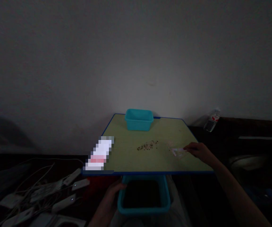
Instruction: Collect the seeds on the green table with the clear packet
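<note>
A low table with a pale yellow-green top and blue edge stands before me. On its middle lies a small scatter of dark bits like beans or seeds. My right hand pinches the end of a small clear plastic bag lying on the right part of the top. Below the front edge, my left hand grips the left rim of a turquoise plastic basin at my lap. Dark contents, too dim to name, fill its inside. My left fingers are partly hidden.
Another turquoise basin stands at the table's back, near the wall. A bright, blurred-out screen lies on the left edge. Power strips and cables lie at lower left. A clear bottle leans beyond the right edge.
</note>
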Action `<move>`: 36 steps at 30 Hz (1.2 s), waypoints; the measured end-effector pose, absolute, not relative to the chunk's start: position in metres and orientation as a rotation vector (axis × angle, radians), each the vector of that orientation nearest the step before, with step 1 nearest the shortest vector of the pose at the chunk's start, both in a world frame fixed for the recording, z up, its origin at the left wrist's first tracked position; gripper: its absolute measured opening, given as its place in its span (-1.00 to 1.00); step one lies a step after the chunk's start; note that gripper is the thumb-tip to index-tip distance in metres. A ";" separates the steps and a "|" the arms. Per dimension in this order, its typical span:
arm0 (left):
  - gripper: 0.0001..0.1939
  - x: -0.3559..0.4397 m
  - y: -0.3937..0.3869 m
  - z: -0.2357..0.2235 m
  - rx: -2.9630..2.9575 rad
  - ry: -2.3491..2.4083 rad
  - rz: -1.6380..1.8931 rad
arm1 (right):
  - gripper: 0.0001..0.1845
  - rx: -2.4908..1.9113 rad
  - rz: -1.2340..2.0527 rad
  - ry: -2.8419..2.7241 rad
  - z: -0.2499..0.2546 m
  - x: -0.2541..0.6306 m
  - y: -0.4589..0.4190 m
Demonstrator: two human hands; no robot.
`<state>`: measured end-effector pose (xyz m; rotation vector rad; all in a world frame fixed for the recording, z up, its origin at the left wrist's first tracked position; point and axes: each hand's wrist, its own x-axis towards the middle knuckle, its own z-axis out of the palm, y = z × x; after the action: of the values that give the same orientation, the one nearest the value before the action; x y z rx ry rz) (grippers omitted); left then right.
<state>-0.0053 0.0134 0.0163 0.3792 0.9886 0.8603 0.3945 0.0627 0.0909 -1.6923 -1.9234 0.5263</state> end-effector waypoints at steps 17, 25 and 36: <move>-0.61 -0.004 0.015 0.014 0.375 1.013 0.889 | -0.71 -1.582 0.598 -1.989 0.085 0.376 0.060; -0.64 -0.005 0.016 0.008 0.351 1.017 0.876 | -0.57 -1.574 0.469 -1.709 0.083 0.376 0.059; -0.64 -0.004 0.008 0.035 0.385 1.025 0.879 | -0.63 -1.631 0.294 -1.456 0.033 0.315 0.032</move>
<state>-0.0043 0.0083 0.0345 0.3852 1.0247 0.8791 0.3153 0.0322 0.0334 -1.6309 -1.4562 0.2936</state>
